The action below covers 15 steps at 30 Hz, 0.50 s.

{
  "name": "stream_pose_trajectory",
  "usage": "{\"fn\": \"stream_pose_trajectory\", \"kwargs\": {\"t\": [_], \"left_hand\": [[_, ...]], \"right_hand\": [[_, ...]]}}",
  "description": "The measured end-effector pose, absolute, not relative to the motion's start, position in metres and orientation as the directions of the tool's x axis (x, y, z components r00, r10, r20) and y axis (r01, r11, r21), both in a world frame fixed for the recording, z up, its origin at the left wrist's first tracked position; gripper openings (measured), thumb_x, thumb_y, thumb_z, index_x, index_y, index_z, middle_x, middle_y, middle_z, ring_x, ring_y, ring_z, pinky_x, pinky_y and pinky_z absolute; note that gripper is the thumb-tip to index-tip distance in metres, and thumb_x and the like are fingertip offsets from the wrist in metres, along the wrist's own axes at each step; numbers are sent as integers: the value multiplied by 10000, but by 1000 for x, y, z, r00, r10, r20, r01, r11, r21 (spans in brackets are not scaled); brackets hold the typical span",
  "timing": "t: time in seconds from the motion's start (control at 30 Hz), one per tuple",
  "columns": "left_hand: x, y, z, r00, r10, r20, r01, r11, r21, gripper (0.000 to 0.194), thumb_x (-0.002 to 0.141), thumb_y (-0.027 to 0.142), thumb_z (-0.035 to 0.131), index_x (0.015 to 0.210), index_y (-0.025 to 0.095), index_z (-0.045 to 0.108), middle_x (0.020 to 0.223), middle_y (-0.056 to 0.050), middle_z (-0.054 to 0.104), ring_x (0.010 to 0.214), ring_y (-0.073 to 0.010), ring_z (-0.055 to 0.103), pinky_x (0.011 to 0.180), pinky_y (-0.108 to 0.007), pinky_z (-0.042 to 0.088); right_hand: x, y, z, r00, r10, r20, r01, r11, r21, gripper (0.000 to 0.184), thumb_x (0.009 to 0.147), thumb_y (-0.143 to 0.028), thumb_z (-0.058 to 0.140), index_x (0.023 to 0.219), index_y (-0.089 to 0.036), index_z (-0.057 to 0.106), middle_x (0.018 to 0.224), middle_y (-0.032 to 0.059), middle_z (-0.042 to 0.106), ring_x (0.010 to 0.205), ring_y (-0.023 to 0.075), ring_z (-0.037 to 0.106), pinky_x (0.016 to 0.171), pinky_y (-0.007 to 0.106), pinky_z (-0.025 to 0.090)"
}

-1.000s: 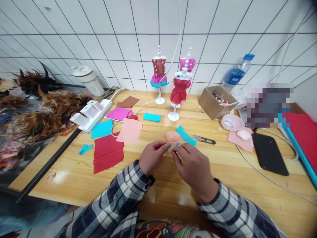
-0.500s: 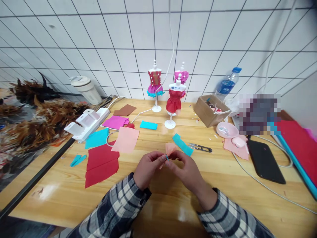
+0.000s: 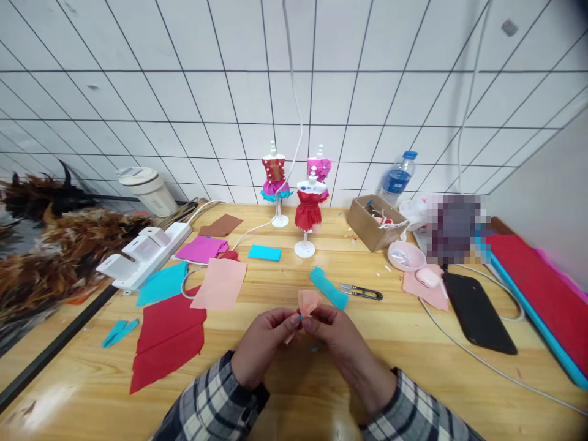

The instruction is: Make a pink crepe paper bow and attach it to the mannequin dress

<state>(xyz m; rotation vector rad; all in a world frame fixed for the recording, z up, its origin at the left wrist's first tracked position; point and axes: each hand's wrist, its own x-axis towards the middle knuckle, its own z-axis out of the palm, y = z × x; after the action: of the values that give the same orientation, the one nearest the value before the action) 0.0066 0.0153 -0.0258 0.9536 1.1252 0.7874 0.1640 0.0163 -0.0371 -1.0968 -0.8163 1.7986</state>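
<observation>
1. Two hands meet low in the middle of my view, above the wooden table (image 3: 413, 367). My left hand (image 3: 261, 346) and right hand (image 3: 342, 343) are fingertip to fingertip, both in plaid sleeves.
2. Between them, a small pink paper piece (image 3: 307, 301) fans up from the pinch, with a speck of turquoise at the point where the fingers close. Both hands have thumb and forefinger clenched on that pink paper piece; the other fingers curl loosely under.
3. Just beyond it on the table lies a turquoise strip (image 3: 327, 287), and right beside that, small scissors (image 3: 362, 292), flat and untouched.
4. Left of my hands: a pale pink sheet (image 3: 219, 291), a big red sheet (image 3: 168, 337) and a turquoise sheet (image 3: 162, 283), overlapping at the edges.
5. Further back stand three tiny dress forms; the nearest wears a red dress (image 3: 307, 211).
6. To the right I see a cardboard box (image 3: 370, 220), a pink dish (image 3: 407, 255) and a black phone (image 3: 478, 312), well apart from my hands.
7. Far left, a white power strip (image 3: 144, 254) sits near a heap of brown feathers (image 3: 50, 257).
</observation>
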Motion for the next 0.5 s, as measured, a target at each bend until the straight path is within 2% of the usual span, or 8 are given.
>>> {"fn": "stream_pose_trajectory", "kwargs": {"t": [0.1,0.2,0.27,0.37,0.43,0.5], "left_hand": [[1,20,-22,329,857,-397,22,413,910,424,691,538,735,719,121,669,561,34,506,545,-91,392,544,-227,291],[-3,23,-19,392,826,-406,69,413,908,440,688,562,721,687,129,646,544,46,480,527,-91,390,540,-229,304],[-3,24,-18,401,837,-372,118,356,927,443,738,569,671,671,132,638,550,33,505,546,-103,427,570,-237,337],[-2,23,-16,378,886,-270,150,229,962,416,794,551,614,801,140,676,674,-20,630,643,-145,525,646,-260,402],[-1,21,-14,347,911,-223,175,171,970,369,765,496,669,902,154,693,819,-55,694,742,-177,576,705,-278,432],[0,20,-12,304,927,-219,236,150,960,314,731,436,716,878,159,712,851,-65,709,778,-191,589,729,-285,438]], "right_hand": [[169,18,-43,-294,892,-344,-310,-430,-848,330,539,-385,873,742,-160,740,709,19,693,632,123,550,580,235,377],[170,19,-46,-300,913,-278,-248,-356,-901,296,590,-366,849,769,-162,731,702,5,688,610,112,530,564,229,362],[170,20,-46,-293,926,-236,-209,-303,-930,278,631,-364,824,792,-161,721,709,1,685,616,111,530,579,231,376],[168,20,-44,-248,945,-215,-196,-266,-944,276,638,-375,816,757,-159,693,688,-6,667,628,117,539,611,240,408],[168,20,-42,-215,949,-232,-217,-278,-936,294,620,-391,823,722,-160,671,659,-11,653,616,119,538,606,241,414],[169,20,-41,-197,946,-258,-242,-302,-922,309,599,-401,832,693,-161,663,632,-16,640,596,115,528,580,235,404]]}}
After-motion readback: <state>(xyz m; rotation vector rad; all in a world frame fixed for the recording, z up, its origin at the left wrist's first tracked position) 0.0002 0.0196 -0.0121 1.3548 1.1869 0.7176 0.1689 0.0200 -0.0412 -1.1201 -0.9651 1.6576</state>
